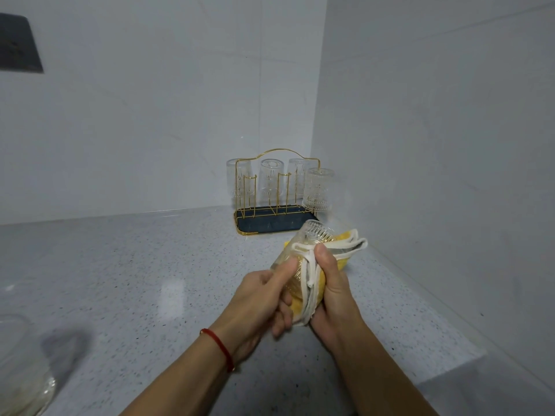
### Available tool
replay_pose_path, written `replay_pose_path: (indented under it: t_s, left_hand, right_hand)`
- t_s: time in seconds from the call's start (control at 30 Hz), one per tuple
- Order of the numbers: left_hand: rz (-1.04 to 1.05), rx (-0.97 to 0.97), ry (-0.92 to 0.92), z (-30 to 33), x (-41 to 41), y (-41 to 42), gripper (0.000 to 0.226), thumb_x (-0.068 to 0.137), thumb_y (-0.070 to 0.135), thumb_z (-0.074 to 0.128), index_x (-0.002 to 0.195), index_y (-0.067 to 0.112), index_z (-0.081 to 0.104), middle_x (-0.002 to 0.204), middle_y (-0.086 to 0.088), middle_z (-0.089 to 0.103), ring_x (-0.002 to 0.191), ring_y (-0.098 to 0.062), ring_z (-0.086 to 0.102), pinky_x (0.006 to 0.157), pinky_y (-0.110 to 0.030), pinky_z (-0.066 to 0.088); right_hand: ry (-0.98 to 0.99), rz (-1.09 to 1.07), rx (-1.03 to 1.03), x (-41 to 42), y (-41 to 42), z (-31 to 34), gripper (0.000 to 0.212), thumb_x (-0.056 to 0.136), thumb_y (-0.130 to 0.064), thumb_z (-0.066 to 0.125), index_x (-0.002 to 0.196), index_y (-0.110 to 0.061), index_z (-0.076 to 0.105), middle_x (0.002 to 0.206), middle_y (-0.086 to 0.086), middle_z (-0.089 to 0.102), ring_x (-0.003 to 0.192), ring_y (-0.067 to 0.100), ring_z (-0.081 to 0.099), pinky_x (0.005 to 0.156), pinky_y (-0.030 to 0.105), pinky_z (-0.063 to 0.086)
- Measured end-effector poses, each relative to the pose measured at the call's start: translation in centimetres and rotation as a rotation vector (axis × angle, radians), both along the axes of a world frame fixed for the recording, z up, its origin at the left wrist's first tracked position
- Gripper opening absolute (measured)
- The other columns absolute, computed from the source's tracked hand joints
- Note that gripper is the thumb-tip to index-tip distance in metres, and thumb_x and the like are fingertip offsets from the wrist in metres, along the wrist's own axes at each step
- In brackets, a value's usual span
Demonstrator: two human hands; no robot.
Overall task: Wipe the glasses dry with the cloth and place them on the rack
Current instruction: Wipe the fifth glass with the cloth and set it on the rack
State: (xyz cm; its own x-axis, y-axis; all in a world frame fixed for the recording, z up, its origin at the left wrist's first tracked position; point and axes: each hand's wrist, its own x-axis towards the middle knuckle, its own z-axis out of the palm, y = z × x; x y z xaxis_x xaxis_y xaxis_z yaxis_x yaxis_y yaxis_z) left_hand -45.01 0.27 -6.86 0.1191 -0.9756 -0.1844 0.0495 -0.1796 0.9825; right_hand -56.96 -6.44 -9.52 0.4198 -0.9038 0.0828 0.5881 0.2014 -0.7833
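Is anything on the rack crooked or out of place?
Slightly: the front right glass on the gold rack leans off upright, while the three behind it stand straight. Nothing looks spilled or broken.

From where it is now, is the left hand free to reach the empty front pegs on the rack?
Probably not yet. The left hand grips the glass while the right hand presses the yellow cloth against it. The counter between them and the rack looks unobstructed.
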Motion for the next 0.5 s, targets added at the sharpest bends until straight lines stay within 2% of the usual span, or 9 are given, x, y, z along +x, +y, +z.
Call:
replay_pose_path:
  t_s: [0.07,0.1,0.17,0.23,0.3,0.33,0.4,0.47,0.5]
  left_hand:
    - [0.012,0.026,0.067,-0.1,-0.2,0.0,0.077,0.078,0.083,0.055,0.069,0.007,0.06,0.054,-0.012,0.054,0.038,-0.018,0.049,0.039,-0.023,0.036]
    - [-0.011,0.077,0.191,-0.1,-0.4,0.0,0.077,0.084,0.083,0.05,0.066,0.009,0.063,0.053,-0.009,0.052,0.036,-0.016,0.049,0.037,-0.021,0.035]
    - [-0.086,0.156,0.388,0.2,-0.5,0.1,0.083,0.091,0.082,0.039,0.069,0.008,0.07,0.053,-0.008,0.051,0.033,-0.014,0.049,0.034,-0.017,0.035]
    - [-0.08,0.177,0.359,0.0,-0.2,-0.2,0.087,0.089,0.085,0.039,0.076,0.006,0.072,0.058,-0.01,0.055,0.039,-0.017,0.052,0.04,-0.02,0.041]
    - [-0.028,0.14,0.278,0.0,-0.2,-0.3,0.081,0.087,0.083,0.047,0.08,0.007,0.071,0.063,-0.011,0.058,0.045,-0.018,0.055,0.051,-0.025,0.042]
    - [0.005,0.115,0.255,0.0,-0.3,-0.3,0.076,0.088,0.081,0.05,0.079,0.008,0.069,0.062,-0.01,0.057,0.044,-0.017,0.054,0.051,-0.026,0.04]
    - [-0.006,0.109,0.325,0.2,-0.6,-0.1,0.072,0.091,0.078,0.048,0.077,0.01,0.067,0.059,-0.007,0.052,0.037,-0.012,0.049,0.04,-0.021,0.037]
    - [-0.064,0.168,0.494,0.8,-0.8,0.1,0.073,0.093,0.077,0.041,0.081,0.009,0.064,0.058,-0.006,0.046,0.03,-0.01,0.042,0.028,-0.015,0.033]
    - [-0.093,0.2,0.541,1.0,-0.7,0.3,0.074,0.093,0.077,0.039,0.083,0.008,0.064,0.056,-0.007,0.045,0.028,-0.01,0.041,0.026,-0.015,0.033]
  right_hand:
    - [0.008,0.039,-0.002,0.2,0.2,0.1,0.084,0.071,-0.058,0.087,0.123,0.004,0.065,0.091,0.029,0.069,0.069,0.037,0.07,0.068,0.048,0.06]
    - [0.003,0.042,-0.002,0.3,0.4,0.2,0.084,0.066,-0.055,0.091,0.124,0.001,0.067,0.104,0.029,0.072,0.084,0.041,0.074,0.079,0.052,0.062]
    - [-0.004,0.023,0.005,0.4,0.7,0.4,0.093,0.057,-0.051,0.096,0.13,-0.003,0.065,0.124,0.027,0.071,0.112,0.042,0.071,0.096,0.052,0.056]
    - [0.008,-0.031,-0.018,0.5,0.6,0.5,0.097,0.052,-0.049,0.098,0.13,-0.002,0.064,0.122,0.026,0.072,0.112,0.041,0.071,0.093,0.049,0.059]
    - [0.024,-0.082,-0.027,0.5,0.5,0.6,0.096,0.056,-0.048,0.096,0.132,0.0,0.061,0.113,0.026,0.074,0.096,0.041,0.075,0.078,0.045,0.064]
    - [0.031,-0.082,-0.027,0.5,0.5,0.6,0.098,0.057,-0.049,0.096,0.133,0.001,0.06,0.108,0.027,0.073,0.089,0.039,0.075,0.072,0.043,0.064]
    - [0.041,-0.045,-0.028,0.6,0.7,0.4,0.1,0.053,-0.05,0.098,0.131,0.001,0.062,0.111,0.029,0.073,0.095,0.041,0.075,0.081,0.048,0.063]
    - [0.053,-0.008,-0.03,0.8,0.9,0.3,0.091,0.051,-0.048,0.099,0.124,-0.003,0.069,0.119,0.028,0.072,0.107,0.042,0.072,0.095,0.053,0.057]
    - [0.061,-0.001,-0.036,0.8,1.0,0.4,0.084,0.052,-0.047,0.099,0.12,-0.006,0.073,0.119,0.028,0.072,0.106,0.041,0.073,0.096,0.053,0.057]
